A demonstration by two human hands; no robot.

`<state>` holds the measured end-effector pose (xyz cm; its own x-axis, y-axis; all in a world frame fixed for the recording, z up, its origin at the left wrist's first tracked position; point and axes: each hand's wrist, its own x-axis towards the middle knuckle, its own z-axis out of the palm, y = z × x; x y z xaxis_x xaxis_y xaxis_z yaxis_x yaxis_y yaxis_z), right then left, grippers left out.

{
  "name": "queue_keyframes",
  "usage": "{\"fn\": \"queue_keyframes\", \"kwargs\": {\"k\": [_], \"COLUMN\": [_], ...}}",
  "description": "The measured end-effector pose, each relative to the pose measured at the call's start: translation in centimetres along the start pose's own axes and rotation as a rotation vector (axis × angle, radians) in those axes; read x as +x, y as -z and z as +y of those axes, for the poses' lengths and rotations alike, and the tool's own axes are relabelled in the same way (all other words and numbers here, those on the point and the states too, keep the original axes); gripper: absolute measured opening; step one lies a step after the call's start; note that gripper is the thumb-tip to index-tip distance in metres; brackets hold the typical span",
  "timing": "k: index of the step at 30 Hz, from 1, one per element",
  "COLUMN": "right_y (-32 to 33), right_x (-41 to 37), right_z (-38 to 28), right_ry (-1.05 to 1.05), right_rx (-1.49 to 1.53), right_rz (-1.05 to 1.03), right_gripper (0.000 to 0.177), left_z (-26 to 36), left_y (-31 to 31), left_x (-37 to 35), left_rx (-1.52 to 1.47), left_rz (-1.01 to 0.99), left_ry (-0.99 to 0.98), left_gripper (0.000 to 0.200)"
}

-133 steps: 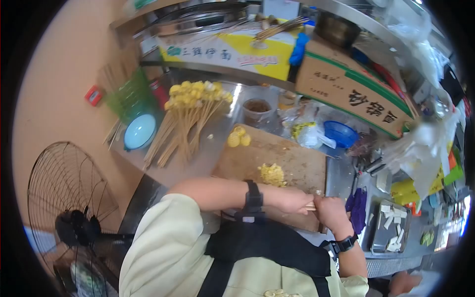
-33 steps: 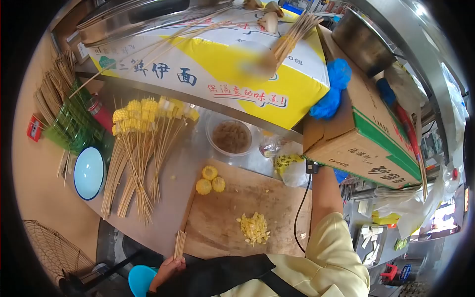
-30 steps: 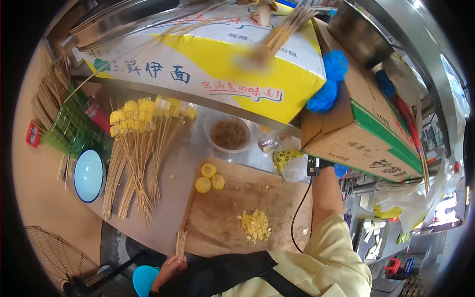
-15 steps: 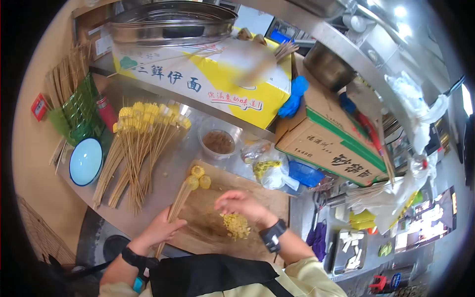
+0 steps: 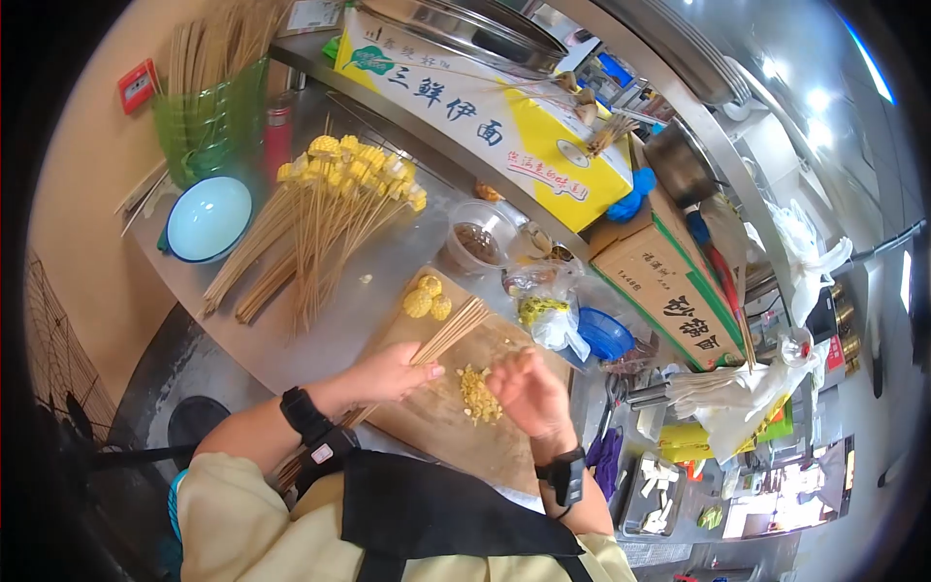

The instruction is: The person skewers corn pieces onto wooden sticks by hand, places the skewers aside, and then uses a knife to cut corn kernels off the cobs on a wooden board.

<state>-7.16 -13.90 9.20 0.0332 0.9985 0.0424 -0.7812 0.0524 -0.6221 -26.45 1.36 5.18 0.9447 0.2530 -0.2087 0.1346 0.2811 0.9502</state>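
Note:
My left hand (image 5: 393, 372) is closed around a bundle of thin bamboo skewers (image 5: 452, 331), their upper ends slanting up and right over the wooden cutting board (image 5: 388, 417). Above the right side of the board is my right hand (image 5: 531, 390), its fingers loosely bent and nothing visible in them. Just left of it, loose yellow corn kernels (image 5: 479, 395) lie in a small pile. Several round corn pieces (image 5: 427, 296) rest near the board's far corner, apart from the skewer ends.
Many skewered corn pieces (image 5: 354, 170) lie on the metal table beside a pale blue bowl (image 5: 208, 219). A clear tub (image 5: 481, 235) with brown contents, plastic bags (image 5: 548, 315) and a blue basket (image 5: 605, 333) stand beyond the board. Cartons (image 5: 465, 107) line the back shelf.
The skewers in my left hand have moved right, and their ends now stand clear of the corn pieces. My right hand has shifted right, beside the kernels. The camera view has turned.

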Motion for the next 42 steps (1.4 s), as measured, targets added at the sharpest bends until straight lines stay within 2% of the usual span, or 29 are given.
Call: {"fn": "queue_keyframes", "kwargs": {"k": [1, 4, 5, 8, 9, 12, 13, 16, 20, 23, 28, 31, 34, 37, 40, 42], "right_y": [0.2, -2.2, -3.0, -1.3, -1.0, -1.3, -1.1, -1.5, -3.0, -3.5, -3.1, -3.3, -2.9, -2.8, -2.5, -2.8], "right_x": [-0.1, -1.1, -1.2, -0.5, -0.3, 0.8, 1.0, 1.3, 1.9, 2.3, 2.2, 2.3, 2.2, 1.9, 1.1, 1.2], "right_z": [-0.3, -0.7, -0.2, 2.3, 3.1, 4.8, 5.1, 4.7, 4.4, 4.3, 4.2, 4.0, 3.6, 2.9, 2.1, 1.1], "right_ry": [0.043, 0.081, 0.033, -0.045, -0.075, -0.177, -0.195, -0.221, -0.271, -0.244, -0.211, -0.245, -0.19, -0.281, -0.236, -0.149], "right_rx": [0.098, -0.237, -0.388, -0.822, -0.928, -0.886, -0.723, -0.599, -0.669, -0.766, -1.051, -1.057, -0.852, -0.84, -0.613, -0.616], "right_rz": [-0.103, 0.123, 0.357, 0.539, 0.538, 0.41, 0.392, 0.369, 0.411, 0.405, 0.421, 0.449, 0.442, 0.351, 0.392, 0.4], "right_gripper": [0.015, 0.014, 0.014, 0.016, 0.016, 0.017, 0.019, 0.02, 0.018, 0.016, 0.014, 0.012, 0.01, 0.01, 0.009, 0.009], "left_z": [0.5, 1.6, 1.9, 2.5, 2.6, 2.4, 2.2, 1.6, 0.9, 0.4, 0.1, 0.3, 0.4, 0.9, 1.3, 1.0], "left_y": [0.0, 0.2, 0.2, -0.7, -0.9, -0.9, -0.8, -0.4, 0.1, 0.1, 0.3, 0.4, 0.5, 0.8, 1.0, 1.1], "left_x": [-0.1, -0.4, -0.4, -0.3, -0.3, -0.6, -0.5, -0.2, 0.4, 1.0, 1.1, 1.1, 0.9, 0.4, -0.4, -0.5], "left_rx": [-0.032, -0.08, -0.087, 0.006, 0.022, 0.04, 0.025, 0.052, 0.1, 0.034, 0.08, 0.107, 0.108, 0.233, 0.368, 0.338], "left_rz": [0.004, -0.049, -0.077, -0.02, -0.028, -0.046, -0.05, -0.014, 0.031, 0.016, 0.019, 0.001, -0.038, -0.088, -0.141, -0.153], "left_ry": [0.025, 0.009, -0.01, -0.041, -0.069, -0.14, -0.162, -0.161, -0.158, -0.226, -0.181, -0.178, -0.192, -0.19, -0.183, -0.17], "left_gripper": [0.021, 0.021, 0.021, 0.02, 0.019, 0.018, 0.018, 0.016, 0.011, 0.01, 0.013, 0.014, 0.014, 0.015, 0.015, 0.015]}}
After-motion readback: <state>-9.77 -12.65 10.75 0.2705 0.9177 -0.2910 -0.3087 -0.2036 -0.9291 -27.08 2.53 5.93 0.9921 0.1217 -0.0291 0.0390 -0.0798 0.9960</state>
